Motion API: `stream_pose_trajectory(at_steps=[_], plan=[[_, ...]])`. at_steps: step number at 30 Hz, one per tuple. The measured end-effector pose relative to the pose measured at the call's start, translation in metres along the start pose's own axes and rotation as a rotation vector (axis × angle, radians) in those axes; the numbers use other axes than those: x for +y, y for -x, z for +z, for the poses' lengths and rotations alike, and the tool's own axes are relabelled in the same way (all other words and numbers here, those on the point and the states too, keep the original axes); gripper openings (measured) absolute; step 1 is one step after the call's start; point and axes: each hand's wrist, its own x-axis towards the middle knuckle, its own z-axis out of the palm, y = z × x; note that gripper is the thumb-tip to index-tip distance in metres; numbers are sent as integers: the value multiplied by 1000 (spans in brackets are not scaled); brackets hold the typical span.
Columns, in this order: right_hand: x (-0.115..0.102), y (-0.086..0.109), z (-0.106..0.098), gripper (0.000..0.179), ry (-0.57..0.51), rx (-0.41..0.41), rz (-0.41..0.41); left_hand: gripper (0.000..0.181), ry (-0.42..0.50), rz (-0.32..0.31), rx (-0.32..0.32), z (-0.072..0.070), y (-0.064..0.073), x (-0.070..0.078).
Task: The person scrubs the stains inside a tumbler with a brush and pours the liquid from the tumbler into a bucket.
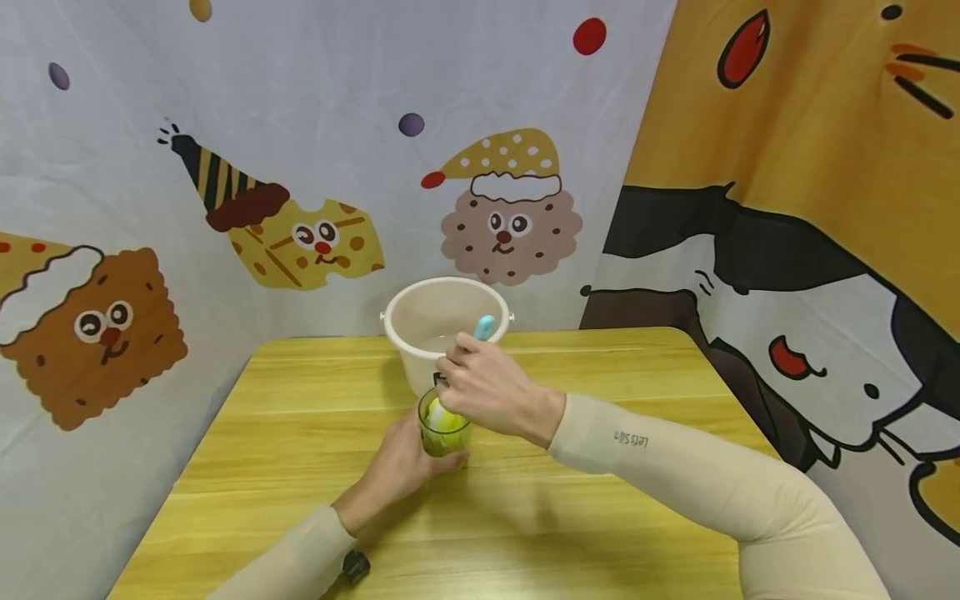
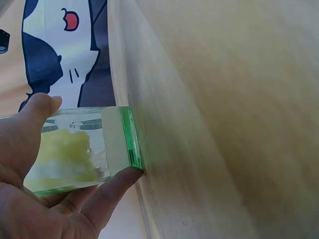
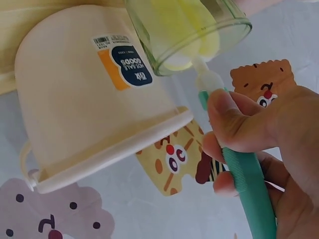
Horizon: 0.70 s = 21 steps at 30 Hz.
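While the left hand grips the glass near the bench, it should brace against any twist; the brush, gripped by the right hand, would work best turned slowly with its sponge against the glass wall. Just in front of the pale bucket, the glass looks clear and green-tinted, upright, yellow-and-white sponge inside, turquoise handle slanting out.
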Motion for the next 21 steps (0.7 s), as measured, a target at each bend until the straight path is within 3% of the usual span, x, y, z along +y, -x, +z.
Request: stream_pose_trajectory(at_steps=[12,17,21], plan=[[6,-7,-9,18,21,-46,-26,98,-17,13,-10,2,0,-3],[13,-10,-11,20,-66,-120,-11,96,-14,22,-22,2,-1,-2],[18,-10,-11,24,-143,-116,0,95,1,23,-19,2,-1,0]])
